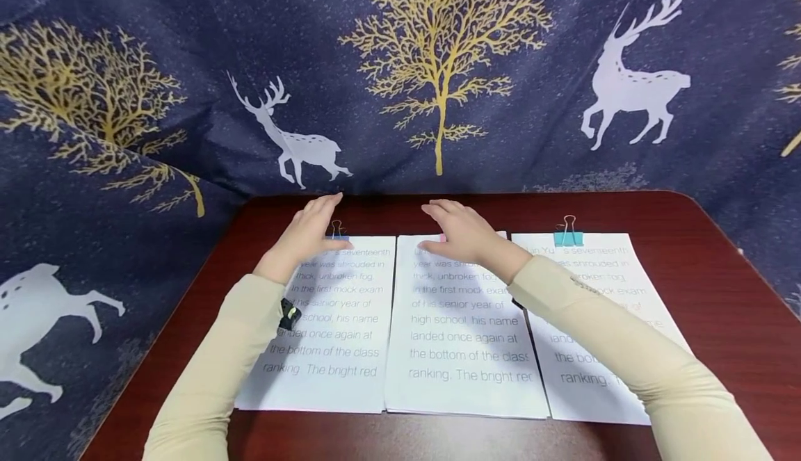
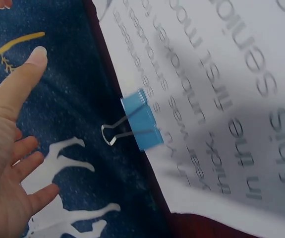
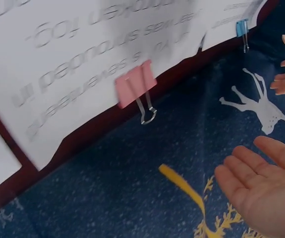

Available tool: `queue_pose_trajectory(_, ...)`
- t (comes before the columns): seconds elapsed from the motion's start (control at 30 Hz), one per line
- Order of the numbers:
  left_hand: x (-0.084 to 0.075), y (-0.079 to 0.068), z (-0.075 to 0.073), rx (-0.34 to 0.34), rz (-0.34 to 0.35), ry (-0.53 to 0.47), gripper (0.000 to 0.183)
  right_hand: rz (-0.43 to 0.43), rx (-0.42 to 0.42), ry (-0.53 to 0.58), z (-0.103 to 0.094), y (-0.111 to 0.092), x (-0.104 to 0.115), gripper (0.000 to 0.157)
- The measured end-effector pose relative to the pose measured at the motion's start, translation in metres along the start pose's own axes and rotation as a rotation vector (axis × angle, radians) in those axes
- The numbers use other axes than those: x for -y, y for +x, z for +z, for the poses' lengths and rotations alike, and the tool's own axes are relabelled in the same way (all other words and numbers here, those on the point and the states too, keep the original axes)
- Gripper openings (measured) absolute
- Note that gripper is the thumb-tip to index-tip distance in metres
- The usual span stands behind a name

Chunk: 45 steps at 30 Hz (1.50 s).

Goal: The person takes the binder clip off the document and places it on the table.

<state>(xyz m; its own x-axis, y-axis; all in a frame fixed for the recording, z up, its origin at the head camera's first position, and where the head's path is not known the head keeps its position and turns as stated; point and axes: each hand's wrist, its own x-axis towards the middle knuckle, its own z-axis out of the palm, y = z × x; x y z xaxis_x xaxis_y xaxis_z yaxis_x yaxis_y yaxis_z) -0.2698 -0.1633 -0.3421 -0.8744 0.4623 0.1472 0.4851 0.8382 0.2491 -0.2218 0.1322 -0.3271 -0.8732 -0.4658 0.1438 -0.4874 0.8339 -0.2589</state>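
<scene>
My left hand hovers over the top of the left paper stack, fingers extended and thumb apart, holding nothing. Close to it, a blue binder clip grips that stack's top edge. Over the upper part of the middle paper stack is my right hand, likewise empty with straight fingers. It mostly covers a pink binder clip in the head view, but the right wrist view shows this clip whole. The two palms roughly face each other across a gap.
To the right lies another printed stack with a teal binder clip, partly under my right sleeve. All three stacks rest side by side on a dark red wooden table. Behind it hangs a navy cloth with deer and trees.
</scene>
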Motion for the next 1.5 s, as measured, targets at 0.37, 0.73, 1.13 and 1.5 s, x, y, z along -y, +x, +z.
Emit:
queue_pose_trajectory(0.37, 0.019, 0.0, -0.004, 0.069, -0.028, 0.043, 0.072, 0.041, 0.041, 0.086, 0.018, 0.031, 0.015, 0.069)
queue_pose_trajectory(0.73, 0.037, -0.003, 0.005, 0.141, -0.162, -0.013, 0.063, 0.05, 0.098, 0.197, 0.036, 0.055, 0.031, 0.067)
queue_pose_trajectory(1.13, 0.059, 0.001, 0.011, 0.171, -0.277, -0.014, 0.062, 0.032, 0.085, 0.262, 0.051, 0.091, 0.043, 0.059)
queue_pose_trajectory(1.5, 0.072, 0.005, 0.022, 0.203, -0.285, -0.032, 0.062, 0.099, 0.112, 0.441, 0.068, 0.112, 0.041, 0.057)
